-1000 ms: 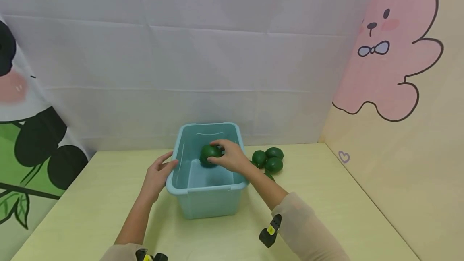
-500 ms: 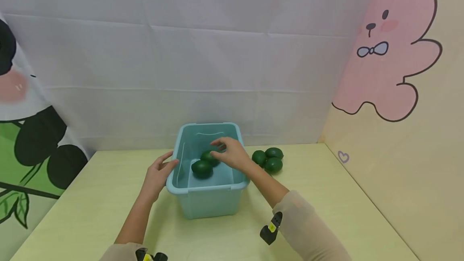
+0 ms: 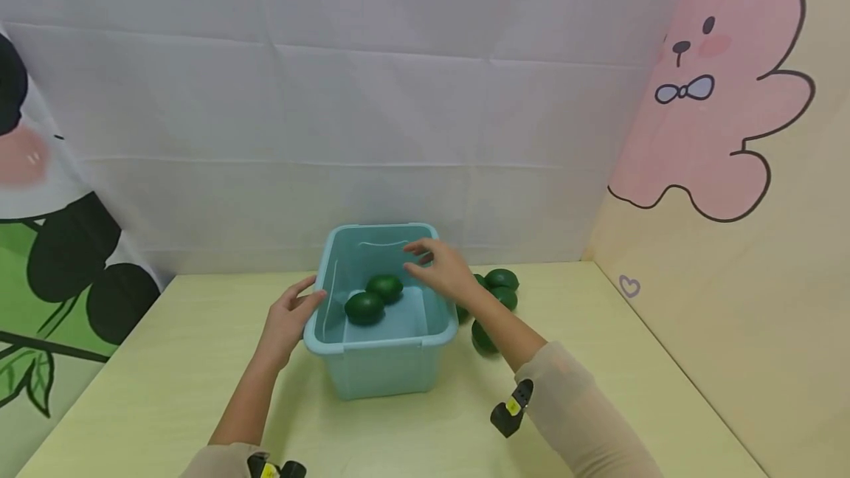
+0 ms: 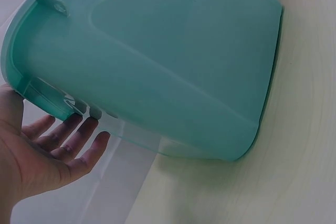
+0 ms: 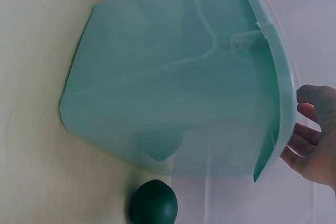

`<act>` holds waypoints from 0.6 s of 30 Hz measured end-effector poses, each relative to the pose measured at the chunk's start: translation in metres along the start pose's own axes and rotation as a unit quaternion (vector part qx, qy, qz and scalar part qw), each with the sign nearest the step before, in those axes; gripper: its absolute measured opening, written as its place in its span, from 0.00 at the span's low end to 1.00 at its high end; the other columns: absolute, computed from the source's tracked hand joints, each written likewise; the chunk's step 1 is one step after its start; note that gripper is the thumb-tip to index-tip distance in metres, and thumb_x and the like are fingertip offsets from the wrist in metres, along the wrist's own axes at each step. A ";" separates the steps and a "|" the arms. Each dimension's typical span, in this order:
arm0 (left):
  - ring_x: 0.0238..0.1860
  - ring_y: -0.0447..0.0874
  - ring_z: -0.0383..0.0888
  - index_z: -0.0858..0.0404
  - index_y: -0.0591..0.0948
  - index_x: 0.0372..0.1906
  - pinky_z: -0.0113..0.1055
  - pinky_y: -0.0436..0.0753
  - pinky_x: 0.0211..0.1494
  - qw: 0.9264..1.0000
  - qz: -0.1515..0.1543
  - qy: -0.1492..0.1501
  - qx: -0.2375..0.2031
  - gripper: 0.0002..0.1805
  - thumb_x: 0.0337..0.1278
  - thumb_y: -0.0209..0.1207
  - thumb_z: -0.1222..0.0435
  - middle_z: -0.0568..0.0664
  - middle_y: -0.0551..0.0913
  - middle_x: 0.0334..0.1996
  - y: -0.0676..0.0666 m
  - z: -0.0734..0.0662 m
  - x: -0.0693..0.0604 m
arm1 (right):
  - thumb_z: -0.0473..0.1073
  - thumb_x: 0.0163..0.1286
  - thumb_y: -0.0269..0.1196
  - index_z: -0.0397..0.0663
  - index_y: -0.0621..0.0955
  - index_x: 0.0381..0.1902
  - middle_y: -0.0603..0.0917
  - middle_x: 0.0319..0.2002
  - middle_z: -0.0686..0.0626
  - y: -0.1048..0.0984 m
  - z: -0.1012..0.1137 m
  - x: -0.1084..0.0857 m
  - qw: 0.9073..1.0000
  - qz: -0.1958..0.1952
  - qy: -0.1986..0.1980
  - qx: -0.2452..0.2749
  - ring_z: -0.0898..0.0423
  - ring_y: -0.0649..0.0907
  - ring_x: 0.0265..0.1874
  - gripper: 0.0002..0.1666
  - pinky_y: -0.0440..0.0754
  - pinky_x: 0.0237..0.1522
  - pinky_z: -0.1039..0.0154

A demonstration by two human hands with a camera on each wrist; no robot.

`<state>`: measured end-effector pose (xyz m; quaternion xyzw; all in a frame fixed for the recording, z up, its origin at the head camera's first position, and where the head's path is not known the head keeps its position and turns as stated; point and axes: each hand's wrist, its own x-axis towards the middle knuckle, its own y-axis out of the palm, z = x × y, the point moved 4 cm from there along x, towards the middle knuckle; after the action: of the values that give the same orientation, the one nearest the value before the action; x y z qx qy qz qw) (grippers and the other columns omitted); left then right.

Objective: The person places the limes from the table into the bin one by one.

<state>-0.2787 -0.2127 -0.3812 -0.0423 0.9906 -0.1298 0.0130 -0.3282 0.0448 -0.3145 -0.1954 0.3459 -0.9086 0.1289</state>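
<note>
A light blue-green plastic bin (image 3: pixel 384 371) stands on the table in the head view. My left hand (image 3: pixel 287 324) holds its left rim, with the thumb at the edge and the fingers below, as the left wrist view shows. Two dark green limes lie inside on the bin floor, one lime (image 3: pixel 364 308) nearer and one lime (image 3: pixel 384 288) farther back. My right hand (image 3: pixel 443 271) is above the bin's right side, fingers loosely bent and holding nothing. Several more limes (image 3: pixel 501 279) lie on the table right of the bin, partly hidden by my right arm.
The pale yellow table (image 3: pixel 584 389) reaches back to a white cloth (image 3: pixel 425 109). At the right is a cream wall (image 3: pixel 764 301) with a pink bear picture; at the left, a panel with a panda picture (image 3: pixel 73 264).
My right hand has let go of a lime in the bin, then lifted and moved right toward the rim. Two limes now show in the bin. My left hand has stayed on the rim.
</note>
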 end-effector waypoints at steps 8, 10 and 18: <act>0.50 0.80 0.46 0.55 0.59 0.71 0.33 0.81 0.43 1.000 0.002 0.000 -0.003 0.36 0.62 0.52 0.45 0.65 0.70 0.63 -0.001 0.001 0.001 | 0.47 0.67 0.60 0.47 0.76 0.56 0.79 0.54 0.44 -0.028 -0.016 -0.005 1.000 -0.022 0.013 -0.004 0.47 0.80 0.52 0.21 0.80 0.47 0.54; 0.50 0.80 0.46 0.55 0.60 0.71 0.32 0.81 0.43 1.000 0.002 0.000 -0.006 0.36 0.62 0.52 0.45 0.64 0.70 0.63 -0.001 0.001 0.001 | 0.47 0.67 0.59 0.45 0.76 0.57 0.79 0.54 0.43 -0.035 -0.022 -0.006 0.999 -0.029 0.020 -0.009 0.46 0.79 0.52 0.22 0.79 0.48 0.53; 0.51 0.80 0.47 0.56 0.59 0.71 0.33 0.81 0.44 1.000 0.005 0.000 -0.002 0.36 0.63 0.51 0.46 0.65 0.69 0.63 -0.001 0.000 0.000 | 0.47 0.67 0.59 0.46 0.77 0.55 0.80 0.53 0.42 -0.058 -0.050 -0.014 0.997 -0.050 0.043 -0.040 0.46 0.80 0.49 0.21 0.80 0.47 0.52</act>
<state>-0.2783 -0.2140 -0.3810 -0.0376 0.9910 -0.1275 0.0139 -0.3438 0.1209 -0.3134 -0.1786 0.3772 -0.9067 0.0605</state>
